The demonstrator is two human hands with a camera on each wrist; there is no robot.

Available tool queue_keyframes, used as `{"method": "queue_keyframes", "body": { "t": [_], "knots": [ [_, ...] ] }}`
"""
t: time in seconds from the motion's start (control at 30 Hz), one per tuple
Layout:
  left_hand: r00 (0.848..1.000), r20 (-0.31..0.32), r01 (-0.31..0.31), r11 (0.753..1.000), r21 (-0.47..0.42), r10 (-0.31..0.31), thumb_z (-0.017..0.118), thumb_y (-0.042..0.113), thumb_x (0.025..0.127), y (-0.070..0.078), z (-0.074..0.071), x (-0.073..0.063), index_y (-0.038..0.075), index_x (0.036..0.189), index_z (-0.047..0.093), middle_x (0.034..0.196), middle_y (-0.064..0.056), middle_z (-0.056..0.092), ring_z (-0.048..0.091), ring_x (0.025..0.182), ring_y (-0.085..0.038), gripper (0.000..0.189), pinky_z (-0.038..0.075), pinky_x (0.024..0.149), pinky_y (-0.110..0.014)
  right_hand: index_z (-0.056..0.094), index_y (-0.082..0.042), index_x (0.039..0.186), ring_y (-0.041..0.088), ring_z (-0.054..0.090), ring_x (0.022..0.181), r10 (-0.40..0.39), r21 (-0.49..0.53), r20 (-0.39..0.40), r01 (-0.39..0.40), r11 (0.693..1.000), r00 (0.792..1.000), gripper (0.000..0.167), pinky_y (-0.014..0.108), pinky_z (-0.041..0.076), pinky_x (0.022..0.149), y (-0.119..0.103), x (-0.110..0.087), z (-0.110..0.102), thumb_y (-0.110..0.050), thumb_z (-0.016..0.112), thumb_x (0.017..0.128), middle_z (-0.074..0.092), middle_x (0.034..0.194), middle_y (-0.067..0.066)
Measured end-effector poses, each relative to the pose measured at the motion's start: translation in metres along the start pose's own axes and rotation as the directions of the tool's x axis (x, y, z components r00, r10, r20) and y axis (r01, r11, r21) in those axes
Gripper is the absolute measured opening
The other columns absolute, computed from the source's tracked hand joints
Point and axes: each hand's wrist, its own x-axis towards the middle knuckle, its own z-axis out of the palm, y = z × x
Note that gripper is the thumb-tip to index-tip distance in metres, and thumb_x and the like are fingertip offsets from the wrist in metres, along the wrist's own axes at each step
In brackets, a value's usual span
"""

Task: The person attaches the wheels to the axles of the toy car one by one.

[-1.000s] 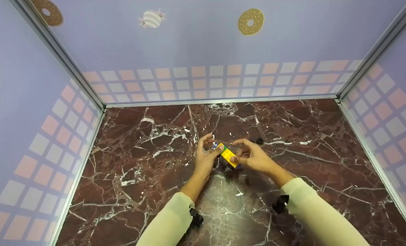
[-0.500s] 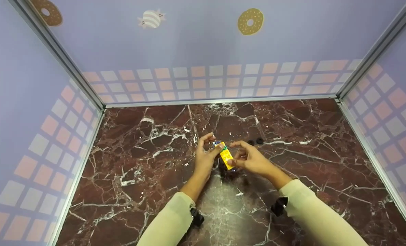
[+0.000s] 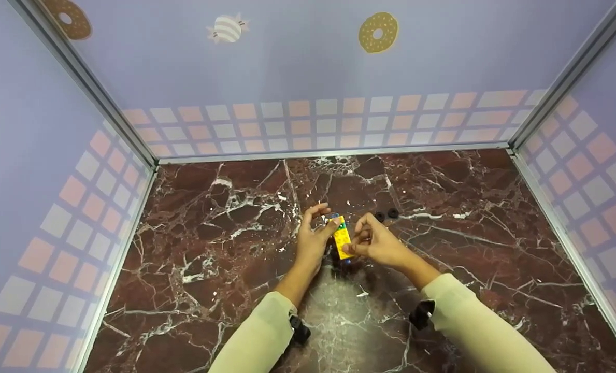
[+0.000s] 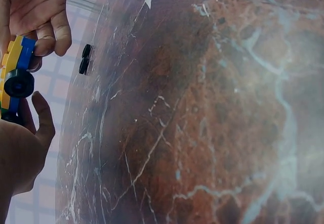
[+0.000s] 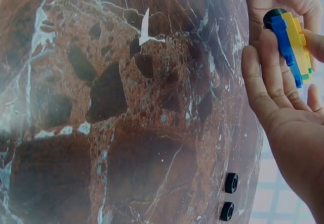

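Note:
A small toy car (image 3: pixel 342 239) built of yellow, blue and green bricks is held between both hands above the tabletop. My left hand (image 3: pixel 310 241) pinches its far end, the thumb lying on top by the green brick. From the other side my right hand (image 3: pixel 383 244) grips the near end, thumb on the yellow studs. In the right wrist view, the right fingers lie along the blue base (image 5: pixel 286 47). A black wheel (image 4: pixel 19 84) shows on the car's side in the left wrist view. The fingers hide part of the car.
Two loose black wheels (image 3: pixel 393 213) lie side by side on the dark red marbled table (image 3: pixel 225 290), just beyond the right hand. Patterned lilac panels (image 3: pixel 297 67) wall in the back and both sides.
The toy car has turned from a slant to nearly straight away from me. The right hand has shifted slightly and curled its index finger. A second loose wheel has come into view beside the first.

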Motion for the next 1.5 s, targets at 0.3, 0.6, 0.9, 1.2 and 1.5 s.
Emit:
{"method": "queue_keyframes", "body": {
  "t": [0.3, 0.6, 0.9, 1.2, 1.5],
  "knots": [
    [0.999, 0.043, 0.028, 1.000, 0.004, -0.028, 0.081, 0.006, 0.100, -0.0003, 0.0005, -0.0021, -0.004, 0.138, 0.064, 0.144, -0.020, 0.063, 0.064, 0.125, -0.030, 0.043, 0.061, 0.097, -0.023, 0.036, -0.001, 0.116, 0.025, 0.079, 0.079, 0.000, 0.051, -0.025, 0.001, 0.999, 1.000, 0.048, 0.062, 0.071, 0.082, 0.0016, 0.0013, 0.0049, 0.004, 0.080, 0.097, 0.069, 0.095, 0.011],
    [0.991, 0.100, 0.092, 0.995, -0.043, -0.087, 0.082, 0.007, 0.099, 0.0012, 0.0012, -0.0045, -0.003, 0.137, 0.064, 0.142, -0.016, 0.061, 0.069, 0.097, -0.017, 0.043, 0.064, 0.082, -0.022, 0.035, -0.005, 0.113, 0.024, 0.078, 0.077, 0.009, 0.075, -0.062, -0.004, 0.997, 0.998, 0.050, 0.065, 0.069, 0.084, 0.0007, 0.0029, 0.0066, 0.005, 0.080, 0.096, 0.069, 0.095, 0.011],
    [0.984, 0.155, 0.082, 0.996, 0.017, -0.084, 0.083, 0.008, 0.098, -0.0026, -0.0003, -0.0034, 0.004, 0.141, 0.066, 0.141, -0.018, 0.064, 0.070, 0.106, -0.019, 0.047, 0.064, 0.090, -0.026, 0.036, -0.005, 0.113, 0.019, 0.077, 0.076, 0.003, 0.091, -0.085, 0.005, 0.996, 0.996, 0.051, 0.056, 0.072, 0.081, 0.0058, 0.0044, 0.0042, 0.007, 0.081, 0.094, 0.070, 0.095, 0.013],
    [0.982, 0.181, 0.039, 0.999, 0.037, -0.045, 0.084, 0.005, 0.096, -0.0042, -0.0018, -0.0032, -0.003, 0.124, 0.070, 0.130, -0.012, 0.069, 0.066, 0.110, -0.017, 0.032, 0.062, 0.088, -0.022, 0.036, -0.004, 0.112, 0.020, 0.077, 0.076, 0.006, 0.110, -0.082, 0.003, 0.994, 0.997, 0.049, 0.053, 0.073, 0.081, 0.0049, 0.0039, 0.0048, 0.009, 0.080, 0.095, 0.069, 0.093, 0.011],
    [0.981, 0.187, 0.045, 0.998, 0.034, -0.050, 0.082, 0.002, 0.096, -0.0031, -0.0030, -0.0037, -0.007, 0.123, 0.066, 0.134, -0.014, 0.066, 0.067, 0.106, -0.016, 0.033, 0.063, 0.086, -0.021, 0.036, -0.005, 0.111, 0.018, 0.078, 0.079, 0.002, 0.119, -0.077, 0.007, 0.993, 0.997, 0.048, 0.048, 0.073, 0.079, 0.0055, 0.0041, 0.0050, 0.009, 0.079, 0.095, 0.069, 0.095, 0.010]
  ]
}}
